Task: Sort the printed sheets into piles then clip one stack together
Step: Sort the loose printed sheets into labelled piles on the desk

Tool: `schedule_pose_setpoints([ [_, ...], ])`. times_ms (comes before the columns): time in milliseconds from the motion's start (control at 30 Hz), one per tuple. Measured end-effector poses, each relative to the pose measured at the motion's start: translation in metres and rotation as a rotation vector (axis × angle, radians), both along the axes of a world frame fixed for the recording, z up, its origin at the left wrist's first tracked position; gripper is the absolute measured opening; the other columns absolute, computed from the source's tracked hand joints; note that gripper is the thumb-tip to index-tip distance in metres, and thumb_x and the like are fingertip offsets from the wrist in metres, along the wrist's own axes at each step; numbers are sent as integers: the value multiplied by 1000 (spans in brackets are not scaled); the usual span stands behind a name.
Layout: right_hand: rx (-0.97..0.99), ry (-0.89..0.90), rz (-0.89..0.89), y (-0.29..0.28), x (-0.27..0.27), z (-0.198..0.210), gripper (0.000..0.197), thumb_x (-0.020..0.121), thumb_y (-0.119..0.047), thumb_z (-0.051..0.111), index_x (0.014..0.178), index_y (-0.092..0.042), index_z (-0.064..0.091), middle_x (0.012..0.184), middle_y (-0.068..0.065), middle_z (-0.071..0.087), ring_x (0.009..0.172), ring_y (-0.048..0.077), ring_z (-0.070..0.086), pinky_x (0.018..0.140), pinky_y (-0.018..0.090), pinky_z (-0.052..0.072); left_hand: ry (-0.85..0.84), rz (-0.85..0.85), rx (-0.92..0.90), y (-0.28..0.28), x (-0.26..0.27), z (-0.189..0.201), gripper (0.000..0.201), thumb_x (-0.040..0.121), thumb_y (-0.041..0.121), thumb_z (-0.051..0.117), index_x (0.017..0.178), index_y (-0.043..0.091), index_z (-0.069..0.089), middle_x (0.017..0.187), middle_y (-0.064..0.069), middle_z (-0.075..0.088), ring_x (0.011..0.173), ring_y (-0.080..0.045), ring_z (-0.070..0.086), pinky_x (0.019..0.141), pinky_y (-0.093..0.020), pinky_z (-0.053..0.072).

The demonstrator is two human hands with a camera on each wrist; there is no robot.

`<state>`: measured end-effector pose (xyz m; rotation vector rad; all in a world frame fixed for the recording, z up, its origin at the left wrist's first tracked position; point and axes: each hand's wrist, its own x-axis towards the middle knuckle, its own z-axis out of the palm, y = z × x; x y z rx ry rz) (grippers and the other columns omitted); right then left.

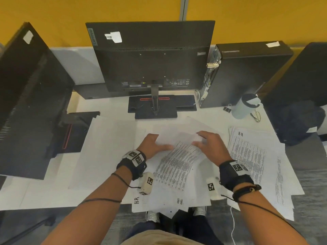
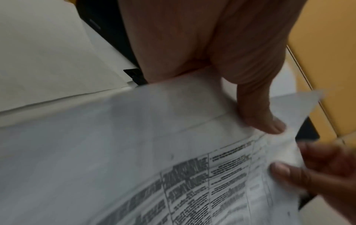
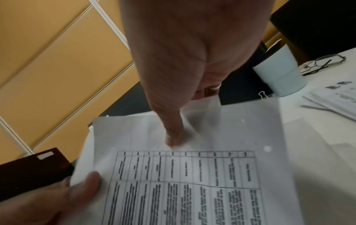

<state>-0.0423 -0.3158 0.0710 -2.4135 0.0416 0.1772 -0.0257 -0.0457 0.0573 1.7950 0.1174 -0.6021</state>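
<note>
Two hands hold one printed sheet [image 1: 178, 161] above the bench [image 1: 109, 114], centre near: left hand [image 1: 152, 145] pinches its left edge, right hand [image 1: 210, 144] its right, thumbs on top, forearms converging.

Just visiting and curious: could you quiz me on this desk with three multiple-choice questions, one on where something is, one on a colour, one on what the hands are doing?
1. Where is the binder clip?
A. Beside the tumbler
B. On the sheet
C. In the left hand

2. What colour is the wall?
A. Blue
B. Yellow
C. Green

3. How is the table sheet held?
A. Lying untouched
B. By the right hand alone
C. By both hands at its far edge

Answers:
1. A: the clip sits on the desk just left of the tumbler.
2. B: yellow panels stand behind the monitor.
3. C: the left hand and right hand each pinch it, thumb on top.
</note>
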Motion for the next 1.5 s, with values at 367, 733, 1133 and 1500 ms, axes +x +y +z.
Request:
schedule_pose_setpoints([
  [367,164,211,-209,-75,-44,-8,22,86,-37,85,98,-23,73,77,17,71,70,18,65,69,24,49,-20,186,-103,-45,12,19,22,81,32,88,93,15,82,94,-5,82,94,-34,77,86,-51,64],
  [733,475,219,-1004,-192,-151,-46,39,97,-34,72,121,-4,68,120,12,71,101,29,69,81,35,57,-129,389,-68,-73,42,3,42,72,63,79,92,25,80,97,3,81,94,-25,78,90,-52,62],
  [1133,596,588,-1072,-159,-180,-72,26,106,-16,52,102,7,63,79,25,77,62,34,75,47,26,55,-112,218,58,-108,30,-10,15,96,39,70,91,25,71,104,-5,77,99,-30,73,96,-50,59],
  [1500,357,465,-393,-65,-89,-22,59,86,-61,75,129,-27,52,118,-6,64,108,15,62,77,26,48,-130,179,92,-69,26,-5,29,96,40,70,109,15,76,109,-3,78,101,-25,73,98,-48,58],
])
